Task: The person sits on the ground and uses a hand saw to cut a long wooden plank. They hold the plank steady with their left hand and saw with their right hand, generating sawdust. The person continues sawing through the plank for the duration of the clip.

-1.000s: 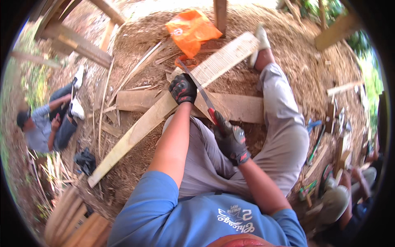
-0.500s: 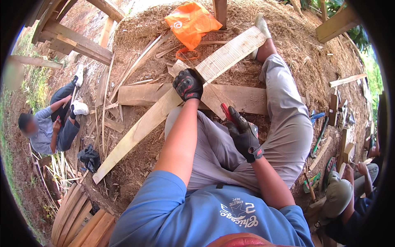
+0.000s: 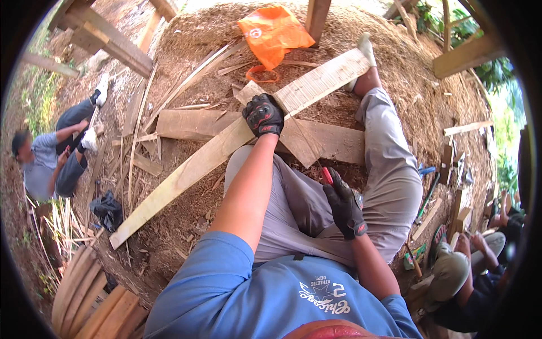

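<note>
A long pale plank [image 3: 180, 178] slants from the lower left up toward my outstretched foot. My gloved left hand [image 3: 263, 116] is closed over its middle, pressing down and gripping its edge. In my gloved right hand [image 3: 345, 206] is the red handle of a hand saw [image 3: 326, 175]. Its thin blade, seen nearly edge-on, runs up to the plank just right of my left hand. Under the plank, a shorter board [image 3: 299, 146] crosses at an angle. Beneath both lies a wide brown board [image 3: 339, 141] on the ground.
An orange bag [image 3: 275, 37] lies beyond the plank beside a wooden post. A person [image 3: 45, 158] sits at the left, another [image 3: 471, 271] at the lower right. Curved timber pieces [image 3: 84, 288] stand lower left, near a black plastic bag [image 3: 106, 210]. Wood shavings cover the ground.
My right hand has drawn back toward me with the saw, so more of its blade shows. My left hand stays on the plank. The whole view has shifted slightly.
</note>
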Motion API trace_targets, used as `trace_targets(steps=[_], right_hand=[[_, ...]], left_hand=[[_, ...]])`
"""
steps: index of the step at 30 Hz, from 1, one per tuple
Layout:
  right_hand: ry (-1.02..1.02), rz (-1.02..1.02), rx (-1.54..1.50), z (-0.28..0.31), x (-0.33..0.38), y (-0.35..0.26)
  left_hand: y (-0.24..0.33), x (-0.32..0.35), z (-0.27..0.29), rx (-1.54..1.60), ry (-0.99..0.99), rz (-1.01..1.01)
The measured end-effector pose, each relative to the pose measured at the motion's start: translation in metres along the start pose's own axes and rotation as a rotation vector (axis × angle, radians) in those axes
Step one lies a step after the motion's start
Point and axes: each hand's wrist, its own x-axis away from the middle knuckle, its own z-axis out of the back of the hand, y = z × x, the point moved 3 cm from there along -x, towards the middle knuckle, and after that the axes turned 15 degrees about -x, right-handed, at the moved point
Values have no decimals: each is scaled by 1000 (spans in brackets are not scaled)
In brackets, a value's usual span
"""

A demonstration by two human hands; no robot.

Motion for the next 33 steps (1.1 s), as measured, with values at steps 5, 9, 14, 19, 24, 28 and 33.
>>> trace_targets(steps=[5, 9, 14, 19, 24, 28, 33], right_hand=[[-99, 131, 72, -50, -137, -31], [-3, 15, -29, -61, -183, -40], [-65, -297, -168, -41, -158, -47], [-67, -76, 23, -24, -108, -34], [-67, 86, 123, 21, -16, -29], [-78, -196, 23, 24, 1, -30], [-97, 88, 75, -11, -101, -44]], left_hand=[[-2, 5, 6, 76, 27, -18], [-7, 8, 4, 137, 51, 4], [-3, -1, -3, 109, 49, 18], [-2, 2, -4, 59, 36, 21], [-1, -1, 3, 36, -60, 33], [-4, 2, -8, 40, 59, 19], [1, 5, 6, 67, 110, -14]])
